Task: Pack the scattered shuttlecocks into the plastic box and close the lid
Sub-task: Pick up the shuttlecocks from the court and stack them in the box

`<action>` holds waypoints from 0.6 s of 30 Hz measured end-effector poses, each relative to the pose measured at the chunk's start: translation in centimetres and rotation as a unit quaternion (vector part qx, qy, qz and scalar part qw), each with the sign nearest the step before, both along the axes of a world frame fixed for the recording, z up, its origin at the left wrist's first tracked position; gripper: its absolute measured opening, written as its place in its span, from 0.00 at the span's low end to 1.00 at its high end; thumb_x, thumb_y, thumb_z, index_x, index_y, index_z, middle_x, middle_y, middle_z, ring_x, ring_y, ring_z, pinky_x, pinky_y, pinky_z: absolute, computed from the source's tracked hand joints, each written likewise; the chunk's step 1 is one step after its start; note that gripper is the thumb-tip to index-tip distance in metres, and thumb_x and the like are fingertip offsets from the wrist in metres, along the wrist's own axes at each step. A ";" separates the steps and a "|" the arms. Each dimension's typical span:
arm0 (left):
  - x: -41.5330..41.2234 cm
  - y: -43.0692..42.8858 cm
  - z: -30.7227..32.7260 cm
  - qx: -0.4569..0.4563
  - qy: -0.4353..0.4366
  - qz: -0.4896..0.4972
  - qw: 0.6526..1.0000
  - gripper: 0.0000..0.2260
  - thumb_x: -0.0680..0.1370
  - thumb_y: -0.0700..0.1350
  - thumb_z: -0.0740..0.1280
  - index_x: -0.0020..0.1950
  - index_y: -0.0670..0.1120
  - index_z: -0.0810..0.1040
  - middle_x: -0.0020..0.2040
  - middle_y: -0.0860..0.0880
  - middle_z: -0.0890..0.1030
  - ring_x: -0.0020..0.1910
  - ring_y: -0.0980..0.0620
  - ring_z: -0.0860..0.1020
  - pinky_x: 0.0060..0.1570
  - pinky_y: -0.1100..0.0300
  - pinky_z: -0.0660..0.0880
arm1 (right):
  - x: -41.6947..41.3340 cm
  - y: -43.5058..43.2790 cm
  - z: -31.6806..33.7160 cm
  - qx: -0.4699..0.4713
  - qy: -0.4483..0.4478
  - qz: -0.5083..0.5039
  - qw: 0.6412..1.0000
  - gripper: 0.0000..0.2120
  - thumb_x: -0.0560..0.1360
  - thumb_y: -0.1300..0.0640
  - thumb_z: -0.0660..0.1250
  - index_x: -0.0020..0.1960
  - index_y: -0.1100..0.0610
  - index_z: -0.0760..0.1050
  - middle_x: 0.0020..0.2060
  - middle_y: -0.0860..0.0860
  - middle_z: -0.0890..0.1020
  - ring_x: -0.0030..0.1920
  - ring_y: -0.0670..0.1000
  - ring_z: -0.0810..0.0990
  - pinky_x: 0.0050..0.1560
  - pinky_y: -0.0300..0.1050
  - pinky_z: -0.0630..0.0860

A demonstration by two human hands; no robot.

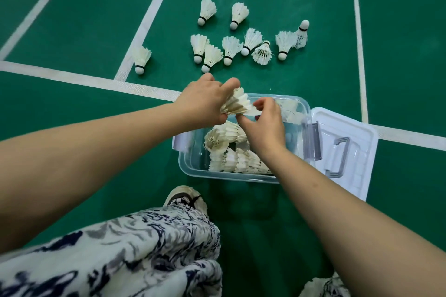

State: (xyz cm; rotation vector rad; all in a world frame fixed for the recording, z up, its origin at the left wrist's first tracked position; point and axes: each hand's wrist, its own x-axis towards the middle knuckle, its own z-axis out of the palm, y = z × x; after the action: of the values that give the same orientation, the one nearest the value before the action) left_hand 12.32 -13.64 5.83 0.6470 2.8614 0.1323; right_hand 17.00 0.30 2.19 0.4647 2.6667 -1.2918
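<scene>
White feather shuttlecocks: judging very light, skirts stiff but crushable, cork heads the sturdier place to pinch. Going left to right. Lying alone on the green floor, lone shuttlecock [141, 60] beside the court line [72, 77]. Reaching forward over the box's far-left corner, left hand [205, 101], palm down, wrist straight, grip clenched round a fanned stack of shuttlecocks [237, 105] by the skirts; risking bent feathers if squeezing harder. Waiting beyond the hands, scattered cluster [243, 41], about ten on the floor, one standing cork-up at the right end. Sitting below the hands, clear plastic box [193, 166], already holding several packed shuttlecocks [231, 149]. Angling in from the lower right, right hand [264, 120], fingers curled, pinching the stack's right end, steadying. Lying open-side up just right of the box, white lid [350, 149], not yet on.
</scene>
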 end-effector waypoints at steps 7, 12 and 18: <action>0.8 0.1 -0.1 -0.005 -0.034 -0.013 0.999 0.35 0.72 0.50 0.70 0.74 0.50 0.54 0.49 0.44 0.80 0.53 0.44 0.69 0.54 0.49 0.72 | 1.9 1.4 -0.9 0.002 0.059 0.030 0.998 0.07 0.75 0.54 0.67 0.51 0.52 0.80 0.51 0.49 0.74 0.59 0.52 0.71 0.51 0.40 0.65; 1.2 -0.6 -0.6 -0.030 -0.054 0.003 0.998 0.35 0.73 0.46 0.70 0.75 0.49 0.54 0.49 0.41 0.78 0.55 0.43 0.68 0.52 0.52 0.69 | 2.8 2.0 -2.4 -0.038 -0.052 0.018 0.998 0.07 0.74 0.53 0.67 0.50 0.52 0.80 0.45 0.50 0.76 0.46 0.52 0.75 0.44 0.42 0.69; 1.4 0.1 -1.1 -0.077 -0.013 -0.035 0.996 0.33 0.73 0.49 0.70 0.73 0.48 0.57 0.53 0.43 0.79 0.57 0.43 0.70 0.51 0.51 0.71 | 2.9 0.9 -3.1 0.104 -0.134 0.134 0.976 0.09 0.74 0.48 0.64 0.50 0.50 0.80 0.46 0.52 0.83 0.50 0.56 0.80 0.45 0.44 0.74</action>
State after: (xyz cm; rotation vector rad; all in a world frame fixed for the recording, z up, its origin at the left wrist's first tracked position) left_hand 13.77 -13.59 4.69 0.7077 2.7852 -0.0885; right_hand 19.91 1.19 -0.90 0.2669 2.5371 -0.8178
